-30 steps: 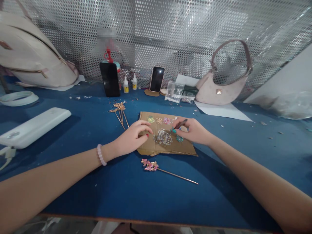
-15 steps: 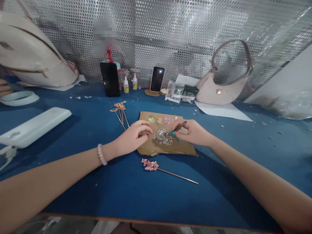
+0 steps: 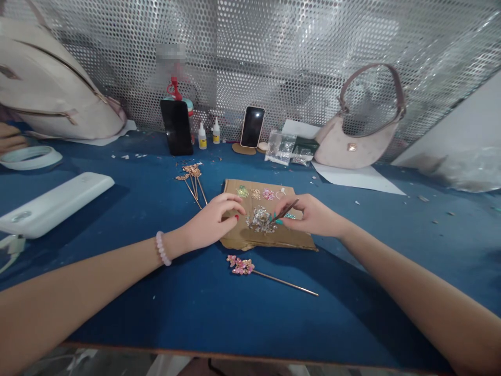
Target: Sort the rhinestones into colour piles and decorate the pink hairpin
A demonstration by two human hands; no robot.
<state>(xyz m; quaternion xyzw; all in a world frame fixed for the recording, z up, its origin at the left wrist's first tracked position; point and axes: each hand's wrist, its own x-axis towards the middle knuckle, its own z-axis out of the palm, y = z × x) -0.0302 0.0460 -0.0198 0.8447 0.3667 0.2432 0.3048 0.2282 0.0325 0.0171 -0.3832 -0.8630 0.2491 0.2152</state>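
Silvery pile (image 3: 260,219) lies mid-sheet on the cardboard (image 3: 238,241), tool tip now at its right edge.
Left hand (image 3: 213,222) has stayed put, grasping nothing, curled fingertips pressing the cardboard just left of the pile, a loose glittering heap of small pieces. Right hand (image 3: 313,215), pinching a thin dark tool (image 3: 285,209), has slid left, bringing its tip down to the heap, so the work has closed in there.
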